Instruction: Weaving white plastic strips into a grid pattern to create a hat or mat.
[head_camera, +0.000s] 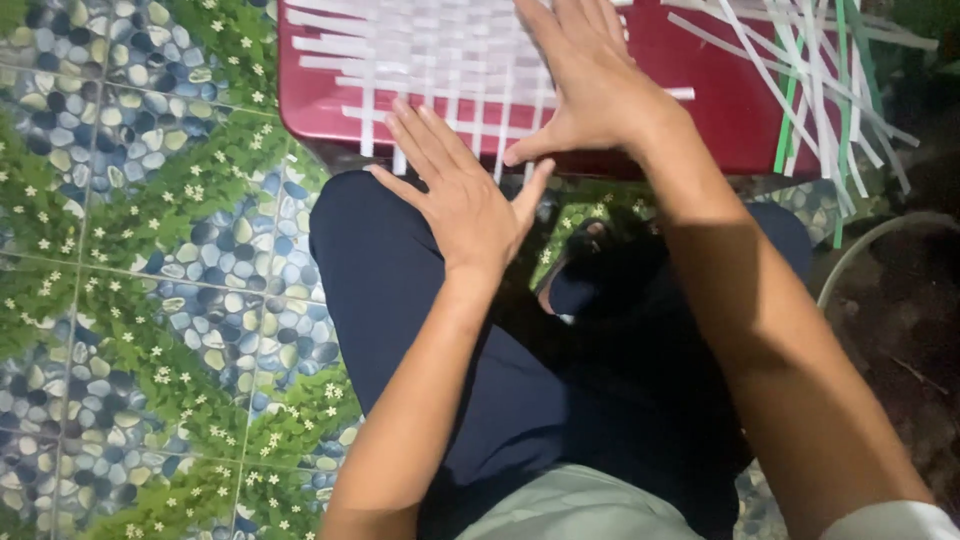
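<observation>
A mat of woven white strips (420, 60) lies on a dark red plastic board (720, 110) in front of my crossed legs. My right hand (590, 80) rests flat on the weave with fingers spread, thumb at the board's near edge. My left hand (455, 190) hovers open just below it, fingers pointing at the near edge of the weave and touching the ends of the strips there. Neither hand grips anything.
Loose white and green strips (830, 90) fan out over the board's right side. Tiled floor (150, 260) with a pebble and leaf pattern lies at left. My legs in dark trousers (420, 320) fill the middle. A pale hose (870, 250) curves at right.
</observation>
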